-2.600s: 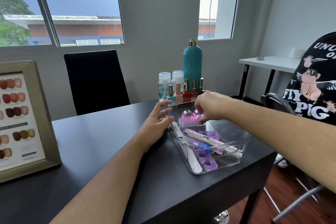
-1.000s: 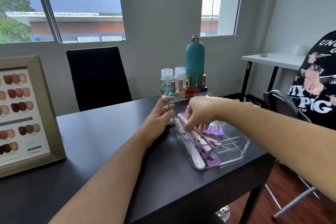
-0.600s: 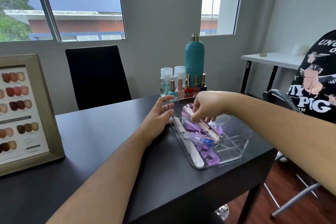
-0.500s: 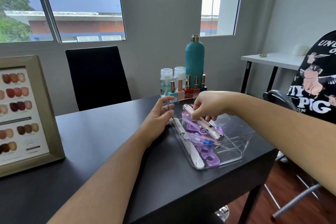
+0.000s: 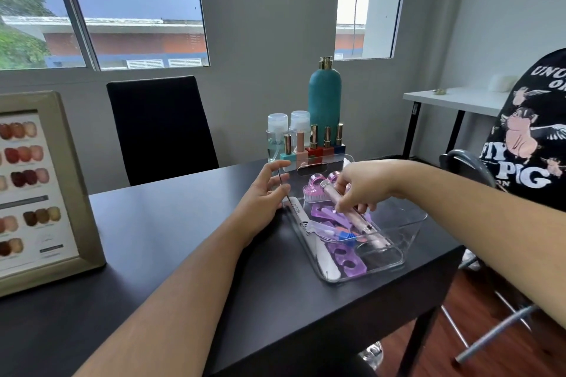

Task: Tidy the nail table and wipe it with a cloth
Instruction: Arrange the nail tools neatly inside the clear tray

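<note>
A clear plastic organiser bin (image 5: 407,225) sits near the right end of the black nail table (image 5: 171,254). Inside lie a pink nail brush (image 5: 315,190), purple toe separators (image 5: 346,257), a white nail file (image 5: 309,239) and a pink nail drill pen (image 5: 352,214). My right hand (image 5: 364,187) reaches into the bin and pinches the pen, which slants down toward the bin's near right corner. My left hand (image 5: 263,199) rests against the bin's left wall, fingers spread. No cloth is in view.
Behind the bin stand a teal bottle (image 5: 324,95), two clear pump bottles (image 5: 277,135) and a row of nail polish bottles (image 5: 314,147). A framed nail colour chart (image 5: 33,190) stands at the left. A black chair (image 5: 159,128) faces me; another person sits at right.
My right hand picked the pink drill pen up out of the bin, then lowered it back toward the bin's floor. My left hand stayed on the bin's left wall.
</note>
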`<control>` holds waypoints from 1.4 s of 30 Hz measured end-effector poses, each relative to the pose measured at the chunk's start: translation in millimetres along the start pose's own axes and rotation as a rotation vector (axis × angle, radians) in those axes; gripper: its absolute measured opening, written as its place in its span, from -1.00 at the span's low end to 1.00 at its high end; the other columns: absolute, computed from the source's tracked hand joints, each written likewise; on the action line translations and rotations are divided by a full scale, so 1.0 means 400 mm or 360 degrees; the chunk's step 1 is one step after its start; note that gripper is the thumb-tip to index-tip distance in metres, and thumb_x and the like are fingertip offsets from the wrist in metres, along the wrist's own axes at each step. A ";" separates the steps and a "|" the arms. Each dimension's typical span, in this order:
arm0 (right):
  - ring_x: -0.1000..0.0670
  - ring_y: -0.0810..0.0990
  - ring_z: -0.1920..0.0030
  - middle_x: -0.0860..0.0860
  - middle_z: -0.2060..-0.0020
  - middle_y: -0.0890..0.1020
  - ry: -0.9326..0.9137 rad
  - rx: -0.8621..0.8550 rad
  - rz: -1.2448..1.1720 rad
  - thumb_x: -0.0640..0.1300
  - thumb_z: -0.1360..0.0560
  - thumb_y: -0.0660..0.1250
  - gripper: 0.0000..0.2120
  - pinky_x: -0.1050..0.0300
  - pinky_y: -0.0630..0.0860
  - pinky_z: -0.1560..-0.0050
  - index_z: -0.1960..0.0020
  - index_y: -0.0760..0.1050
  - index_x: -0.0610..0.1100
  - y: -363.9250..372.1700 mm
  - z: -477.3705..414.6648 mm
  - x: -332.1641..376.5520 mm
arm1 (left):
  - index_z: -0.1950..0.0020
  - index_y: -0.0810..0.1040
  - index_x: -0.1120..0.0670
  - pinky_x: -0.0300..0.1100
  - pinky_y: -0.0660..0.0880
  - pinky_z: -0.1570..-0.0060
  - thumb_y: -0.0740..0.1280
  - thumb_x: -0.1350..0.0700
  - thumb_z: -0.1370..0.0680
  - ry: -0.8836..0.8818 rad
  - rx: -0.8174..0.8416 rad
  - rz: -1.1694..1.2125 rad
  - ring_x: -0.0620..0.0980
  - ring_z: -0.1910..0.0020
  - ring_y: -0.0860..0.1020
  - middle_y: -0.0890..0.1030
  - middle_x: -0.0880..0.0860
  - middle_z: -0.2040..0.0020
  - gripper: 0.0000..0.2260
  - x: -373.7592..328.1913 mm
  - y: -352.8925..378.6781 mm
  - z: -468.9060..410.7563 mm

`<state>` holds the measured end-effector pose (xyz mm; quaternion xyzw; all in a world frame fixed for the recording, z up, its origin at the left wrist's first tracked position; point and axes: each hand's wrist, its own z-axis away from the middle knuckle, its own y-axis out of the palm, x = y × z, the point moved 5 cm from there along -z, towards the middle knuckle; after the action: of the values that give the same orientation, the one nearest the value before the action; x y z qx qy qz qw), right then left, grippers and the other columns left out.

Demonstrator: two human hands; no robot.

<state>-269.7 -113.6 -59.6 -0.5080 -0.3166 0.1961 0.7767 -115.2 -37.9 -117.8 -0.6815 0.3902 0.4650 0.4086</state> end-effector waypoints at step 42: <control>0.04 0.51 0.39 -0.12 0.27 0.58 -0.0072 -0.0512 -0.0445 -0.15 -0.53 0.30 -0.78 0.31 0.43 0.49 -0.06 0.52 -0.32 -0.122 0.048 -0.065 | -0.14 0.56 -0.13 0.07 -0.14 -0.45 0.36 -0.10 -0.47 0.0257 0.0175 -0.1312 -0.02 -0.53 -0.12 0.14 -0.05 -0.53 -0.75 -0.157 0.108 0.003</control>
<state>-302.5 -137.2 -17.1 -0.5721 -0.4288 0.0447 0.6978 -171.4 -42.7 -66.7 -0.7920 0.1399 0.1861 0.5644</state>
